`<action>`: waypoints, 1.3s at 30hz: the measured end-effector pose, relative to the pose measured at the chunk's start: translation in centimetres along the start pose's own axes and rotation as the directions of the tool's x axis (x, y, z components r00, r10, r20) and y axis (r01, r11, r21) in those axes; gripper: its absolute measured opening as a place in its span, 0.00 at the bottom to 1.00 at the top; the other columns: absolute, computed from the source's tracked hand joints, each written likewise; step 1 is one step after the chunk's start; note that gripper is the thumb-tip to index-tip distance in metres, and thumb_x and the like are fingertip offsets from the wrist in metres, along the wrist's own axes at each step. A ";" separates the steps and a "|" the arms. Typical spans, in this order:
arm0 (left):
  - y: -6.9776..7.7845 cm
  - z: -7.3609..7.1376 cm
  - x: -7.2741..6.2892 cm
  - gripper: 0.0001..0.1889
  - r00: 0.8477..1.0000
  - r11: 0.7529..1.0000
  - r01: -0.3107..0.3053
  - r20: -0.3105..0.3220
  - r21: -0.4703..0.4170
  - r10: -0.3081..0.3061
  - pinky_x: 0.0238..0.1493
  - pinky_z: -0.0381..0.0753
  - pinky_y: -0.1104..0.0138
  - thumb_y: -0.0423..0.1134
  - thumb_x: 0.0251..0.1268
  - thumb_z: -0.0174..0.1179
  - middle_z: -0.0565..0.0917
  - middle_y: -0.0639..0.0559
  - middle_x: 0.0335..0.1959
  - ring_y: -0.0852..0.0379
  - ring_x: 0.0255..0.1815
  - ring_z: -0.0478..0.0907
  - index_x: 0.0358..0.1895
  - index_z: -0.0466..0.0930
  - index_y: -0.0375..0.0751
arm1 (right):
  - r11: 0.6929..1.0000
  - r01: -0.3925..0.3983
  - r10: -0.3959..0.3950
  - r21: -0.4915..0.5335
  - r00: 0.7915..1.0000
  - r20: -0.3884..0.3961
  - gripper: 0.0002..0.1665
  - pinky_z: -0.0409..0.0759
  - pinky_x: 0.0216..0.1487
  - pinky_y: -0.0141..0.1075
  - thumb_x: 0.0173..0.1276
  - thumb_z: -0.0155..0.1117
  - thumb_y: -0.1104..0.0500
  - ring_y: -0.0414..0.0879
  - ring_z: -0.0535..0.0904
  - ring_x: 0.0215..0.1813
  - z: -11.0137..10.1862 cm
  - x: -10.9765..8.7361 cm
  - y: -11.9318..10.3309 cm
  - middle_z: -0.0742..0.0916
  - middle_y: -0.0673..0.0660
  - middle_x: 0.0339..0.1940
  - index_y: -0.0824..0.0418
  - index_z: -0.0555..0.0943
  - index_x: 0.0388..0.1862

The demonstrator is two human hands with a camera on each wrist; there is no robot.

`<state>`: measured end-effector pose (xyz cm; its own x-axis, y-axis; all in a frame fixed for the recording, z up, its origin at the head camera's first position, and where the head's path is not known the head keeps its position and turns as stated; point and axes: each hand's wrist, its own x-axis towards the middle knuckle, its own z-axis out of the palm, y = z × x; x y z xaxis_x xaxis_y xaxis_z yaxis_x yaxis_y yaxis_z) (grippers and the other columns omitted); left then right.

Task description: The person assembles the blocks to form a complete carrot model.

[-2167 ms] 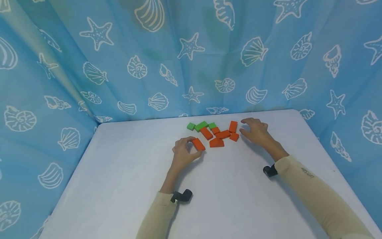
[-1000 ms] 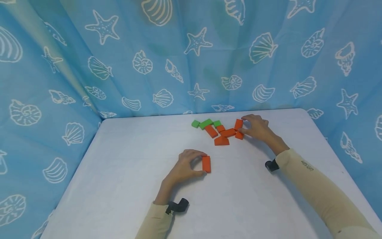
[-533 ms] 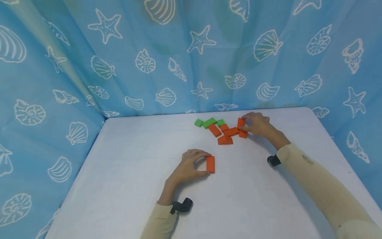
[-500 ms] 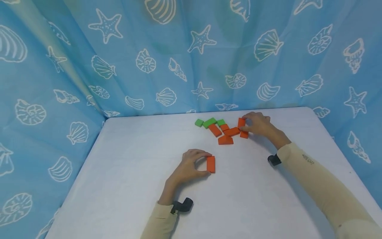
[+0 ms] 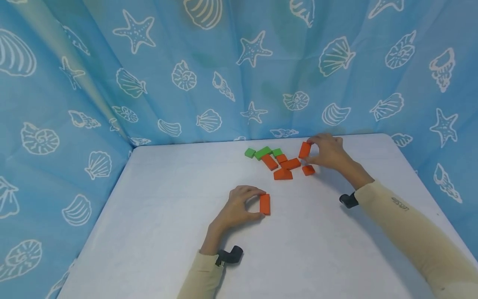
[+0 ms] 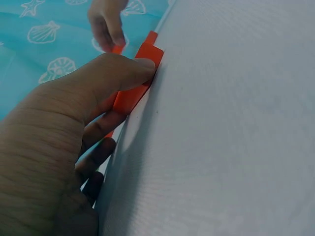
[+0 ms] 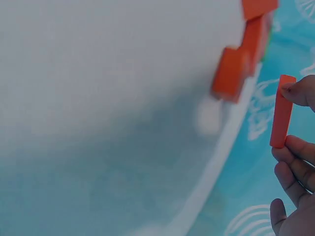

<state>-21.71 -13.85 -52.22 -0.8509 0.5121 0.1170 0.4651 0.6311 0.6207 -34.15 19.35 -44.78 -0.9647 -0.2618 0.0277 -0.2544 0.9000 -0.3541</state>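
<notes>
My left hand [image 5: 239,209] pinches a rectangular orange block [image 5: 264,204] by its two ends, low over the middle of the white table. In the left wrist view the thumb lies against one end of that orange block [image 6: 129,100]. Further back on the right, my right hand [image 5: 328,153] holds a second rectangular orange block [image 5: 304,149] between thumb and fingers. The right wrist view shows this orange block [image 7: 282,112] apart from the tabletop. Just below the right hand lies a small orange block [image 5: 308,170].
Left of the right hand are several orange blocks, among them a trapezoid-shaped one [image 5: 283,174] and a long one [image 5: 269,162]. Behind them lie green blocks [image 5: 263,153]. A blue shell-print curtain [image 5: 209,83] borders the white table [image 5: 160,199] at the back and sides.
My left hand has brought its orange block toward me from beside the pile and turned it. My right hand has closed on another orange block and lifted it away from the small one.
</notes>
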 end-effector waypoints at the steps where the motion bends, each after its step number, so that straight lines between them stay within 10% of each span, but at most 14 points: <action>1: 0.0 -0.1 0.0 0.30 1.000 1.000 -0.001 0.001 0.002 0.001 0.71 0.56 0.52 0.51 0.57 0.72 0.74 0.61 0.63 0.57 0.68 0.61 0.65 0.76 0.64 | 1.000 0.015 -0.015 0.010 1.000 -0.011 0.43 0.56 0.60 0.64 0.55 0.78 0.46 0.65 0.60 0.67 -0.3 -0.5 -0.3 0.73 0.69 0.66 0.64 0.75 0.65; 19: -0.2 -0.2 -0.1 0.24 0.997 0.998 -0.058 -0.062 -0.036 0.056 0.70 0.60 0.51 0.49 0.58 0.71 0.76 0.63 0.62 0.59 0.66 0.65 0.60 0.83 0.59 | 0.967 0.250 -0.249 0.040 0.968 -0.031 0.39 0.58 0.61 0.62 0.56 0.77 0.50 0.59 0.67 0.66 1.5 -8.9 -6.1 0.78 0.62 0.63 0.59 0.77 0.65; 39: 0.2 0.2 -0.4 0.19 0.991 0.994 -0.104 -0.088 -0.028 0.101 0.69 0.63 0.54 0.48 0.60 0.72 0.79 0.63 0.60 0.61 0.64 0.67 0.55 0.86 0.55 | 0.957 0.290 -0.290 0.016 0.956 0.034 0.37 0.61 0.60 0.60 0.53 0.80 0.47 0.56 0.69 0.64 5.2 -11.3 -9.1 0.80 0.56 0.61 0.57 0.80 0.61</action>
<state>-21.23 -13.79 -52.26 -0.8178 0.5197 0.2471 0.5440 0.5581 0.6265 -20.54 12.30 -46.72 -0.8466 -0.5233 0.0976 -0.5219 0.7799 -0.3456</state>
